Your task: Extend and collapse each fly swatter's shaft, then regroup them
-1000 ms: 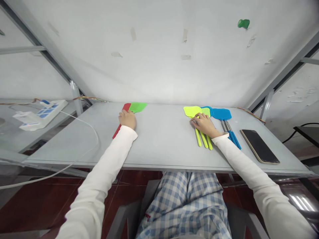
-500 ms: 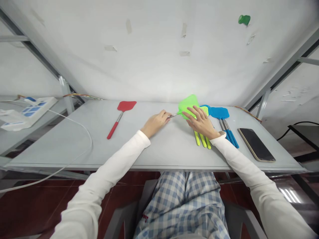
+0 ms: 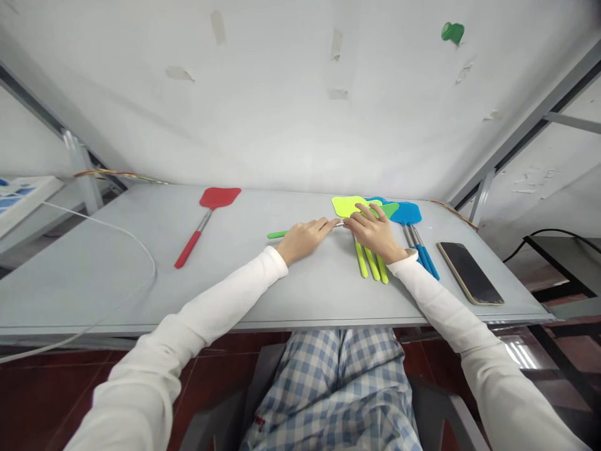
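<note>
A green fly swatter (image 3: 277, 235) lies sideways across both hands, its handle end sticking out to the left and its head partly hidden at the right. My left hand (image 3: 304, 239) is closed around its handle side, fingertips on the metal shaft. Close by, my right hand (image 3: 375, 237) pinches the shaft near the head, its other fingers raised over the head. Beneath and behind that hand are several yellow fly swatters (image 3: 346, 205), handles toward me. Blue fly swatters (image 3: 407, 213) lie just right of them. Off to the left rests a red fly swatter (image 3: 219, 197).
A smartphone (image 3: 469, 273) lies at the right of the grey table (image 3: 244, 294). A white cable (image 3: 151, 257) crosses the table's left side. A white wall (image 3: 282, 125) rises behind, and a white and blue object (image 3: 23, 195) stands at far left.
The green swatter's head has turned from upright to flatter and moved right, and its handle end now shows left of my left hand. Both hands are closer together, and the view has shifted right.
</note>
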Available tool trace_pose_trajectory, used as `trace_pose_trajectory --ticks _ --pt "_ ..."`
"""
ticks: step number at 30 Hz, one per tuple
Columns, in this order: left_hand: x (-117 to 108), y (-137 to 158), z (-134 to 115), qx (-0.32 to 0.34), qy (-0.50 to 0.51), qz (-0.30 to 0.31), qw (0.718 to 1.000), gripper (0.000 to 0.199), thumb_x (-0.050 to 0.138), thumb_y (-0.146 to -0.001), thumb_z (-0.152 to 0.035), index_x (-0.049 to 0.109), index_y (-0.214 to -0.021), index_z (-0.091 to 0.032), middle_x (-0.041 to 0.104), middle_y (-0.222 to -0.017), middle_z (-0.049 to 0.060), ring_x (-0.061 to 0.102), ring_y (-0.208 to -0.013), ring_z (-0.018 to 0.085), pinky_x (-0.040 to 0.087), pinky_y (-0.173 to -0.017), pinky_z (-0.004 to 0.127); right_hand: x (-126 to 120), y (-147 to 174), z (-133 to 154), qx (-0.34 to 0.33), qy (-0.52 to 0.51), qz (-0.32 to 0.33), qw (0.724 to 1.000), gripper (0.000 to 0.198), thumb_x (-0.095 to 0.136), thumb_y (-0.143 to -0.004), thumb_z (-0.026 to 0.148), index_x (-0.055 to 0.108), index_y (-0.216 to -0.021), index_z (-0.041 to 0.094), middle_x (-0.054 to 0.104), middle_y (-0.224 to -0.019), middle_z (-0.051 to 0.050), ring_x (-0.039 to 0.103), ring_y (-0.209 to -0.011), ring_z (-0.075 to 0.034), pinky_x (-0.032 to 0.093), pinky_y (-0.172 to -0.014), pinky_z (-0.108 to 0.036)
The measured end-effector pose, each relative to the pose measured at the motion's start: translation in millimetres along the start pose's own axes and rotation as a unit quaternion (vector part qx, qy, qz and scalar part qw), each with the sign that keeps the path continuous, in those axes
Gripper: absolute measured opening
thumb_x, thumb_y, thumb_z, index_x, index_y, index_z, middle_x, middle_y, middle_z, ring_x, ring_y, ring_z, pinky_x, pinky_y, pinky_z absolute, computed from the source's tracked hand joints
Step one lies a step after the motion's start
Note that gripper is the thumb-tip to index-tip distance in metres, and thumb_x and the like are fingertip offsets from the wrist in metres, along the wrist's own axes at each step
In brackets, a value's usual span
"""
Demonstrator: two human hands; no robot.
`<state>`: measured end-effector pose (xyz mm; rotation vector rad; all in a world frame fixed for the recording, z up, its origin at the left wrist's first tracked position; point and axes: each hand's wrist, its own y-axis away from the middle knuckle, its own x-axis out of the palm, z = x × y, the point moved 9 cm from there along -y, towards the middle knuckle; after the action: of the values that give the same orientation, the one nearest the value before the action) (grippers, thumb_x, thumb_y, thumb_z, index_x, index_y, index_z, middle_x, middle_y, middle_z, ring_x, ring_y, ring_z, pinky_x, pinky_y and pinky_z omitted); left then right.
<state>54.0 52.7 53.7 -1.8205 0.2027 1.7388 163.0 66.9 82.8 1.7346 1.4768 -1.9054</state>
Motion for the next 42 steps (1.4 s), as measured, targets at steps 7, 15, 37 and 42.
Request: trace_pose_trajectory --ticks 7,15,37,42 --pt "-10.9 -1.9 6.0 -0.068 0.212 0.013 0.975 0.044 0.029 -0.095 -0.027 0.055 -0.131 -0.023 0.065 -0.111 0.006 0.06 -0.096 0.017 0.045 -0.077 0.026 5.5 2.1 -9.7 0.019 -0.041 -0.004 0.999 0.025 0.041 -0.096 0.025 0.064 -0.103 0.031 0.069 -0.097 -0.004 0.049 -0.126 -0.025 0.033 -0.106 -0.048" --pt "-0.7 5.5 7.2 -0.147 0.591 0.161 0.776 0.042 0.043 -0.088 -0.041 0.063 -0.118 -0.02 0.05 -0.074 -0.002 0.023 -0.045 0.004 0.02 -0.042 0.021 -5.6 7.5 -49.9 0.097 -0.042 -0.034 0.994 0.029 0.039 -0.093 0.025 0.066 -0.102 0.034 0.069 -0.099 -0.004 0.053 -0.119 -0.027 0.036 -0.101 -0.054" --pt "8.7 2.4 18.6 -0.112 0.024 0.075 0.991 0.042 0.029 -0.096 -0.05 0.056 -0.097 -0.019 0.068 -0.076 0.009 0.065 -0.07 0.021 0.036 -0.059 0.025 0.1 -8.3 15.1 -0.018 0.046 0.035 0.998 0.033 0.035 -0.099 0.025 0.067 -0.099 0.026 0.062 -0.079 -0.004 0.051 -0.076 -0.018 0.032 -0.069 -0.033" --pt "1.8 -4.0 52.4 -0.102 0.001 0.044 0.994 0.039 0.031 -0.096 -0.049 0.057 -0.09 -0.02 0.064 -0.066 0.006 0.06 -0.06 0.019 0.03 -0.056 0.026 -5.5 -10.8 -24.5 0.029 0.011 -0.003 1.0 0.037 0.033 -0.1 0.031 0.069 -0.094 0.026 0.058 -0.074 -0.005 0.048 -0.074 -0.019 0.033 -0.069 -0.034"
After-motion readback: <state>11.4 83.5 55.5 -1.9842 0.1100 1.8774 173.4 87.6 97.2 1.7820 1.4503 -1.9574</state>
